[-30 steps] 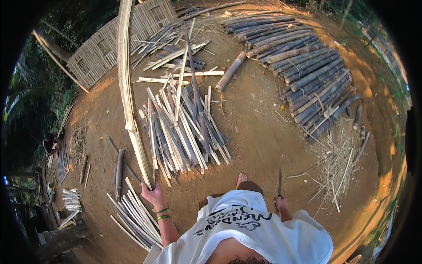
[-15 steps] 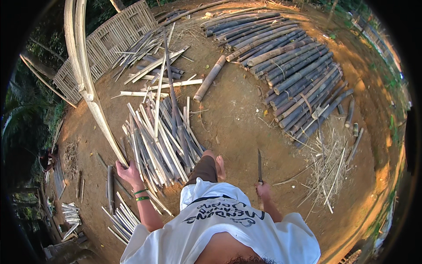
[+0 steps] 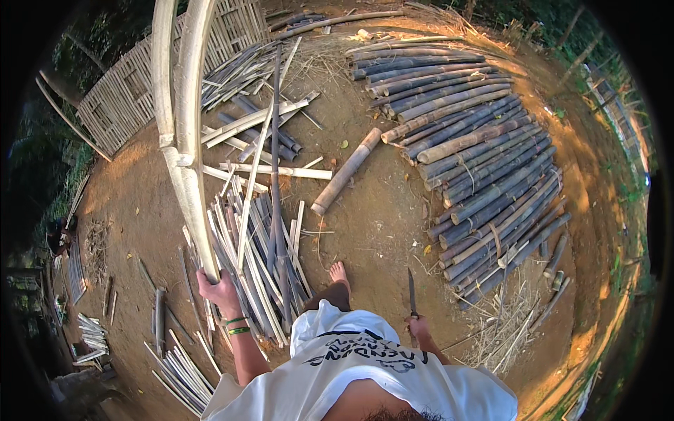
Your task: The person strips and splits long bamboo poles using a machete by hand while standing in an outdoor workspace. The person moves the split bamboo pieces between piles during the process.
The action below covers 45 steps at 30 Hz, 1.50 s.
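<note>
My left hand (image 3: 219, 293), with green bands at the wrist, is closed round the lower end of a long split bamboo pole (image 3: 187, 160). The pole rises steeply to the top of the view, and its upper part parts into two pale halves above a node. In my right hand (image 3: 418, 325) is a knife (image 3: 412, 291), gripped by the handle with its dark narrow blade pointing away from me. Just beyond my left hand lies a pile of split bamboo strips (image 3: 263, 281) on the ground. One bare foot (image 3: 339, 272) shows ahead of me.
A large stack of dark bamboo poles (image 3: 484, 161) lies at the far right. Shavings (image 3: 509, 323) are heaped below it. One thick bamboo piece (image 3: 347, 170) rests mid-ground. More strips (image 3: 179, 375) lie at lower left. A slatted bamboo panel (image 3: 130, 98) stands far left.
The split pole and my left hand have shifted right, and the pole stands more upright. My right hand with the knife is slightly lower in view. My foot has come forward.
</note>
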{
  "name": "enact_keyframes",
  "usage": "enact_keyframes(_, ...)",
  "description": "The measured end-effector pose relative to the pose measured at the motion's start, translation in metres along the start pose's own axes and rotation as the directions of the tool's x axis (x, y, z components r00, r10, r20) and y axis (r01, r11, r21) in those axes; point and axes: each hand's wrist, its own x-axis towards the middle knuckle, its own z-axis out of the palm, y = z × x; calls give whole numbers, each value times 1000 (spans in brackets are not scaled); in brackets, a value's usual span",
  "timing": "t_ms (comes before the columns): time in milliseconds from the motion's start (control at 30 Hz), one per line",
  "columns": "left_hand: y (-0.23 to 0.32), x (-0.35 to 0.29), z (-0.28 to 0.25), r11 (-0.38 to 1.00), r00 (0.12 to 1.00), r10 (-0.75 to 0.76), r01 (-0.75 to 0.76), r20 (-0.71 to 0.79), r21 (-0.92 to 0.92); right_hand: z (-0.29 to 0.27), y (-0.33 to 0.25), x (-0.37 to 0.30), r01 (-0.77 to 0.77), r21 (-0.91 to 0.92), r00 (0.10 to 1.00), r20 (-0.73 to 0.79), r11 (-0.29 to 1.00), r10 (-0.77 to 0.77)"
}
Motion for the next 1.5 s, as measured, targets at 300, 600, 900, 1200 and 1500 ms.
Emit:
enact_keyframes(300,39,107,222,983,997,27,-15,-66,184,-36,-186,100,-62,183,986,-142,981,89)
enact_keyframes(600,64,206,428,923,990,43,11,-132,385,-33,-390,204,-191,-25,973,-133,981,186)
enact_keyframes(900,109,329,598,889,991,-4,64,-132,453,-82,-623,401,263,-217,960,-40,940,-277)
enact_keyframes(1200,77,462,799,886,993,-92,113,-68,449,-40,-874,494,283,179,959,-20,942,-284)
enact_keyframes(1500,-80,511,996,758,900,-422,284,109,587,-27,-1050,586,-147,-120,984,80,982,157)
